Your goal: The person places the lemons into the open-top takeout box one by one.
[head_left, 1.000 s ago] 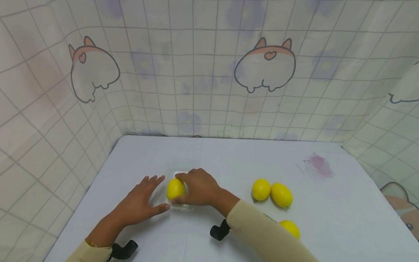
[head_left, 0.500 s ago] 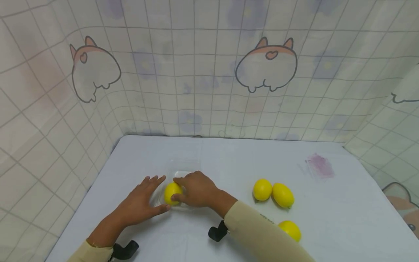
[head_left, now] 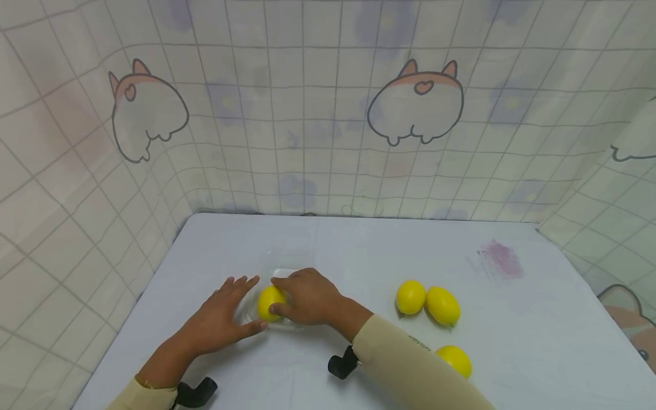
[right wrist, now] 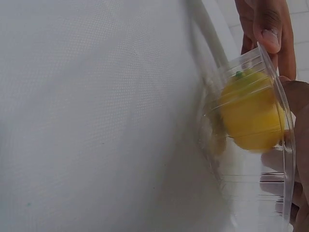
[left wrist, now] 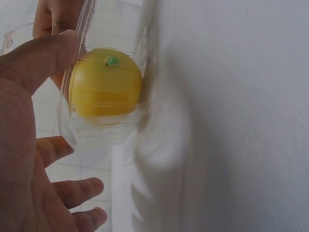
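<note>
A yellow lemon (head_left: 269, 302) sits in the left part of a clear plastic clamshell box (left wrist: 111, 29). My right hand (head_left: 310, 297) grips this lemon from the right, with thumb and fingers around it inside the box. On the box's left side is my left hand (head_left: 217, 319), its fingers spread and its thumb (left wrist: 58, 50) at the rim. Through the transparent wall in the left wrist view, the lemon's green stem end shows. From the right wrist, the lemon (right wrist: 253, 111) appears low in the box, near the bottom.
Two lemons lie side by side, one (head_left: 410, 296) left of the other (head_left: 443, 306), on the white table (head_left: 353, 245). Another lemon (head_left: 455, 360) is partly behind the right sleeve (head_left: 410, 353). A pink stain (head_left: 499, 259) marks the far right. Patterned curtains (head_left: 318, 114) surround the table.
The right hand has moved the lemon slightly left and down into the box within the last second. Over the last half second both hands stay nearly still.
</note>
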Demonstrator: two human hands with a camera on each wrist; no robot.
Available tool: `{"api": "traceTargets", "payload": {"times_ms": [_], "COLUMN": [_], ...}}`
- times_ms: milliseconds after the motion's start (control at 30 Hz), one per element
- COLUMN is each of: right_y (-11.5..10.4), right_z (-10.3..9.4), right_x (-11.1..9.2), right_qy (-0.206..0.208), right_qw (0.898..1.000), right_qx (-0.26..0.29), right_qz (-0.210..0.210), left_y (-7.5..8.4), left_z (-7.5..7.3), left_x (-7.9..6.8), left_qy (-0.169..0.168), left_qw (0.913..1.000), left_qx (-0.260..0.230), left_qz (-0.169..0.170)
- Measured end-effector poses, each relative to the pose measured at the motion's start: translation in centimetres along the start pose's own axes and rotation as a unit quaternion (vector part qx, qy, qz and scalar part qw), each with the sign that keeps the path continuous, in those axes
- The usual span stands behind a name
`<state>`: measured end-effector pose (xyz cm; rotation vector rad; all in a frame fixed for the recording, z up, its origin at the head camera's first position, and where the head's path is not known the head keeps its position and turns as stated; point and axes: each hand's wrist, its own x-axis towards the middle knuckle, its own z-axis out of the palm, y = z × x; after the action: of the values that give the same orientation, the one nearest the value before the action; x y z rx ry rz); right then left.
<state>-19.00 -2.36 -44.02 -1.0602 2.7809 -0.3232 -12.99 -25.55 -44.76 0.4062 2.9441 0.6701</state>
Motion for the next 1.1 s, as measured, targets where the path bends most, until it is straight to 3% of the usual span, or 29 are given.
{"api": "traceTargets", "payload": {"times_ms": [267,633,1100], "right_y": [0.5,1.9,4.3], "right_z": [-0.8,-2.7,-3.9], "right_x": [-1.1,-3.9,-7.5], "right_qy": [0.003,0.008,0.028], "right_qw": [1.000,1.000,0.999], "right_qx": [0.012,0.021,0.031], "right_qz": [0.011,0.009,0.006], "left_y": [0.1,0.1,0.3], "left_z": [0.2,0.1,-0.2], "left_x": [0.2,0.4,0.2], "left_qy": [0.004,-0.007,-0.005], "left_qw": [1.0000,0.9998,1.0000], "left_qx": [0.000,0.012,0.006], "left_qz": [0.005,-0.014,-0.002]}}
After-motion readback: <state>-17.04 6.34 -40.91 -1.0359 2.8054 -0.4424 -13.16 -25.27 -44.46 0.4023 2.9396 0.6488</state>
